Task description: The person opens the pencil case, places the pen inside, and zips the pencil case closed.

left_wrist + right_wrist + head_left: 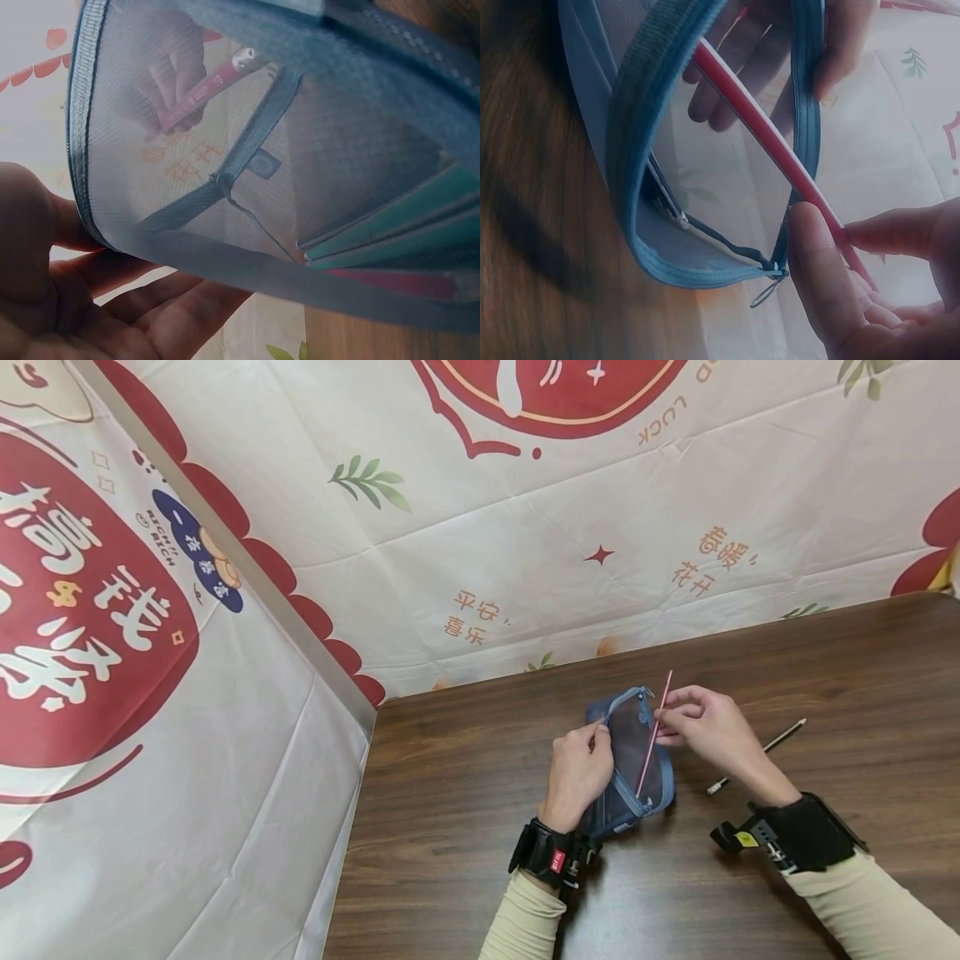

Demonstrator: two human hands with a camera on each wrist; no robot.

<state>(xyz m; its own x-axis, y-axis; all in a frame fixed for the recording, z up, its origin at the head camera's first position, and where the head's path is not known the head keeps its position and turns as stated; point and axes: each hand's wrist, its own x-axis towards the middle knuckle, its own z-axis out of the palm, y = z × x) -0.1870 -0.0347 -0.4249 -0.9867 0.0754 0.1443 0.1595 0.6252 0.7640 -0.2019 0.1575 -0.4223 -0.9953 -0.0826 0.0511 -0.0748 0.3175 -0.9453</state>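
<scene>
In the head view a blue zippered mesh pencil case (624,739) gapes between the two hands. My left hand (581,767) pinches its near left edge between thumb and fingers. With thumb and fingertips, my right hand (708,727) holds a slim red pencil (757,124) at its upper part. The pencil slants down through the opening, its lower end inside the case. Through the mesh, the left wrist view shows that end with a silver tip, plus teal pencils (405,214) and another red pencil (397,283) lying inside. A small zip pull (769,289) hangs at one corner of the opening.
A dark pencil (783,733) with a pale end lies on the brown wooden table (450,827), partly behind the right wrist. Printed white cloth (525,552) hangs along the back and another cloth panel (247,760) stands at the left.
</scene>
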